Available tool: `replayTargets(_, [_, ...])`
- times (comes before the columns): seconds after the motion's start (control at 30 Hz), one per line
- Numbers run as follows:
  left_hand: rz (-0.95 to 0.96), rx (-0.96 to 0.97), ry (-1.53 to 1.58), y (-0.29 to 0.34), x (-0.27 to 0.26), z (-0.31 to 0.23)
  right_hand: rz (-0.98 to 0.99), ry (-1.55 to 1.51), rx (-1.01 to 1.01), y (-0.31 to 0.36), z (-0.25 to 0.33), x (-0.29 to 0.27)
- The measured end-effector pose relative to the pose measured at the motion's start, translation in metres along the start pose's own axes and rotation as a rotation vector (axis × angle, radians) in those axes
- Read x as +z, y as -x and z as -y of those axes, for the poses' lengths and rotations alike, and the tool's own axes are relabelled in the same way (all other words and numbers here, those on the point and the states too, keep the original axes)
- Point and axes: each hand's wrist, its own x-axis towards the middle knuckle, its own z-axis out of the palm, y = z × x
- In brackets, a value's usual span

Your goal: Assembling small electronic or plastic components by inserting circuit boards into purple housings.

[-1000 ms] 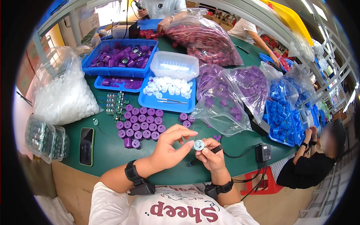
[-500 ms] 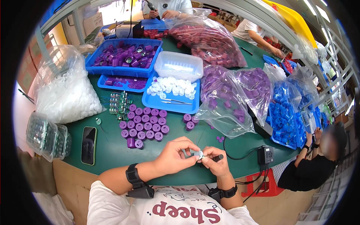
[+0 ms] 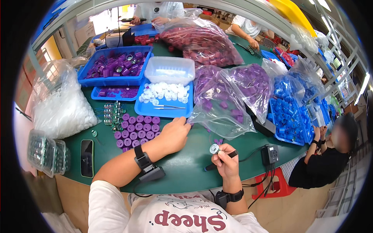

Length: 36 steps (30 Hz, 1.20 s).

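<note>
My left hand (image 3: 175, 135) reaches forward to the right edge of the rows of purple caps (image 3: 136, 126). Its fingers are curled down over the spot where a few separate purple caps stood, and whatever they grip is hidden beneath them. Raised above the table's near side, my right hand (image 3: 226, 163) is closed. Between thumb and forefinger it pinches a small round whitish part (image 3: 214, 148) with a pale ring, its face up. A black pen-shaped tool (image 3: 211, 167) with a bluish end also lies across this hand's grip.
Ahead are a blue tray (image 3: 165, 112) with white discs and tweezers (image 3: 169, 106), a clear tub (image 3: 169, 70) and bags of purple caps (image 3: 217, 97). Circuit boards (image 3: 113, 114), a phone (image 3: 87, 158) and a white-filled bag (image 3: 64, 108) lie left. A cabled black box (image 3: 269, 155) sits right. Co-workers sit around.
My left hand has left the round part and moved forward to the separate purple caps. The right hand keeps the part and tool, now turned upward. The view has shifted slightly.
</note>
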Motion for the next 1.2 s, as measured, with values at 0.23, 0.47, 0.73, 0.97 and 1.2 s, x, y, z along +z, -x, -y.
replayTargets(0.23, [0.035,0.068,-0.006,0.006,0.003,-0.006,0.094,-0.130,0.024,0.000,-0.001,0.001])
replayTargets(0.47, [0.141,-0.020,0.125,0.015,0.004,-0.006,0.187,-0.133,0.033,0.000,-0.003,-0.005])
replayTargets(0.73, [0.192,-0.060,0.377,0.022,-0.003,-0.023,0.039,-0.109,-0.007,0.000,-0.003,-0.008])
replayTargets(0.97, [0.191,-0.139,0.294,0.030,0.024,-0.058,-0.072,-0.074,-0.092,-0.003,0.000,-0.009])
replayTargets(1.2, [0.177,-0.145,0.324,0.033,0.024,-0.046,-0.093,0.005,-0.138,-0.001,0.010,-0.016])
